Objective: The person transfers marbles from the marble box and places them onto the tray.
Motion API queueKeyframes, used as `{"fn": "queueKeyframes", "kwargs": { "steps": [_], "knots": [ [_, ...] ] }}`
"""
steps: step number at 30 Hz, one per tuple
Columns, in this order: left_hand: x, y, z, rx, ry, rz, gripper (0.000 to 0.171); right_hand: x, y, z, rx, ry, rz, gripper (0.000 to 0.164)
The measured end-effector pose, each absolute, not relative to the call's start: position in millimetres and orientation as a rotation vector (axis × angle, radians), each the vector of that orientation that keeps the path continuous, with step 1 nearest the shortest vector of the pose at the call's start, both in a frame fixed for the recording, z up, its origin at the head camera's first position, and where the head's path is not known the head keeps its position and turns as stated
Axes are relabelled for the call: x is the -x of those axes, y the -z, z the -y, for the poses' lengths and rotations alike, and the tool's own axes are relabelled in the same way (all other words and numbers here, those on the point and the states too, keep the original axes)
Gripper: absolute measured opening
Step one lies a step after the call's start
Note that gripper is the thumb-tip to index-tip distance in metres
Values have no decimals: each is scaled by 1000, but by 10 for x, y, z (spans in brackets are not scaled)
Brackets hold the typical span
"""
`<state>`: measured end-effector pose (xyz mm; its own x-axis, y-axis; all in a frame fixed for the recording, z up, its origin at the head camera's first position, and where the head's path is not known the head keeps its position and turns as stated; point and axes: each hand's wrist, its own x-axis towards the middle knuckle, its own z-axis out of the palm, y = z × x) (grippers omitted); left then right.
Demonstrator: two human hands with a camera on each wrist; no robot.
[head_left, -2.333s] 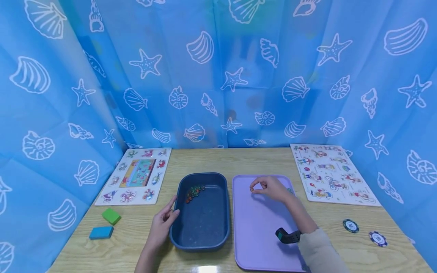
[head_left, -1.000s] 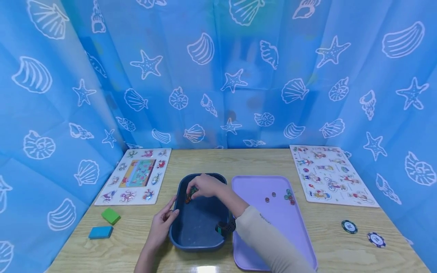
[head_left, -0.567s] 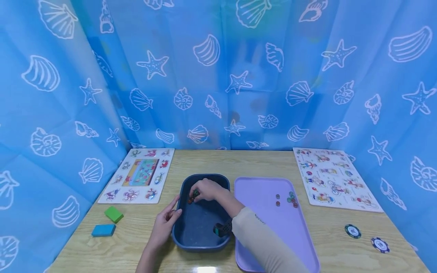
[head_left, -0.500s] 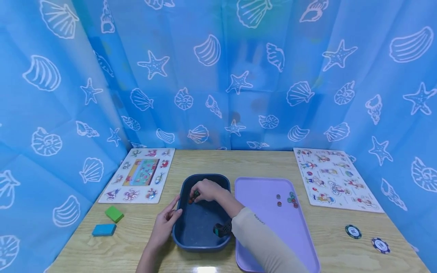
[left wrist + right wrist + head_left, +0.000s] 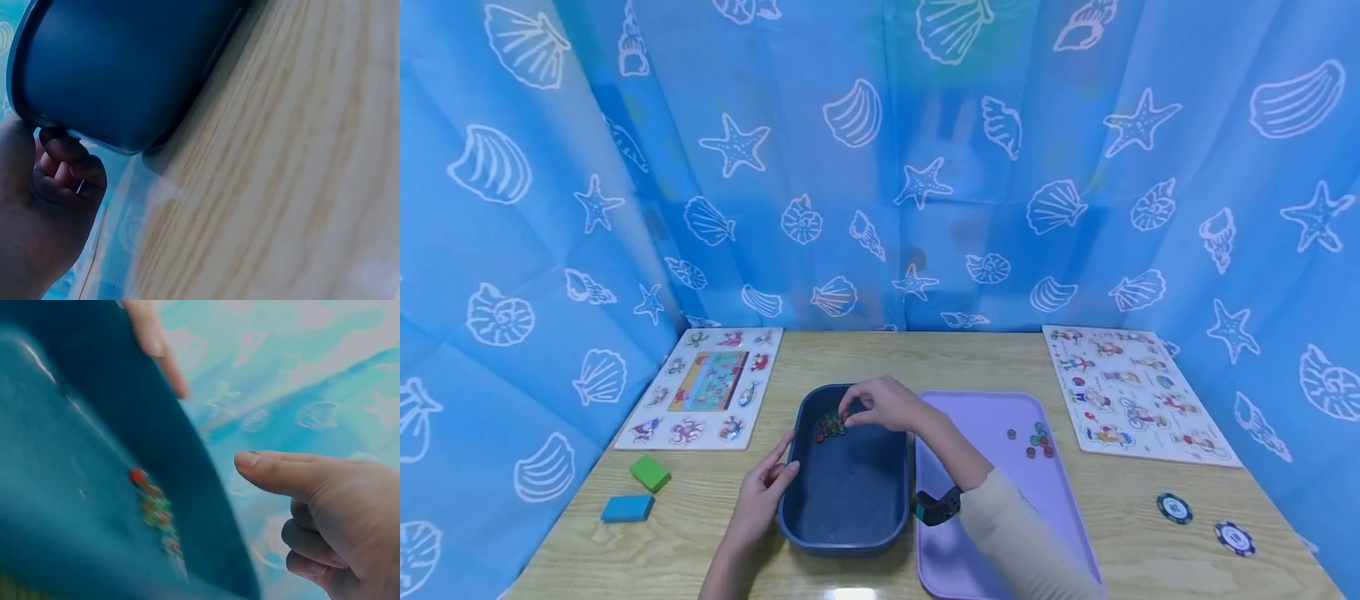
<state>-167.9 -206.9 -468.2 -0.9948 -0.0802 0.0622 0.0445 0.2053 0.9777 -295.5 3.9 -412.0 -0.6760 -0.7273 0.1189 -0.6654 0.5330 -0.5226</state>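
My left hand (image 5: 762,493) grips the left rim of a dark blue rectangular bin (image 5: 850,517); its thumb and fingers meet that rim in the left wrist view too. Inside the bin, near its far left corner, lies a cluster of small red, orange and green glass beads (image 5: 829,427). Just over the cluster my right hand (image 5: 887,404) pinches a small orange bead (image 5: 844,416) between thumb and index finger, the other fingers curled in. To the bin's right is a lilac tray (image 5: 940,567), where several green and reddish beads (image 5: 1038,439) lie near the right edge.
Picture puzzle boards lie at the back left (image 5: 685,417) and back right (image 5: 1120,400). A green block (image 5: 650,472) and a blue block (image 5: 627,508) rest on the left. Two poker chips (image 5: 1174,508) lie at right. A patterned blue curtain (image 5: 880,250) surrounds the table.
My right hand went from above the tray into the bin, then rose slightly rightward with a bead. One reddish bead on the tray rolled right toward the others. My left hand kept its place.
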Motion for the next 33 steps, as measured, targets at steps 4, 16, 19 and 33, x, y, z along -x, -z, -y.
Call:
{"fn": "queueKeyframes", "kwargs": {
  "steps": [4,16,19,33],
  "knots": [
    [1747,4807,2109,-73,1929,2359,46,2926,4046,-446,1159,920,-2699,18],
    [1780,4889,2108,-102,1889,2373,45,3011,4541,-1439,938,898,-2799,13],
    [1778,4887,2110,-111,1891,2378,45,3020,4677,-1535,895,865,-2799,13],
    [1789,4899,2121,-112,1887,2381,45,3017,4573,-1429,912,1041,-2765,23]
  ]
}}
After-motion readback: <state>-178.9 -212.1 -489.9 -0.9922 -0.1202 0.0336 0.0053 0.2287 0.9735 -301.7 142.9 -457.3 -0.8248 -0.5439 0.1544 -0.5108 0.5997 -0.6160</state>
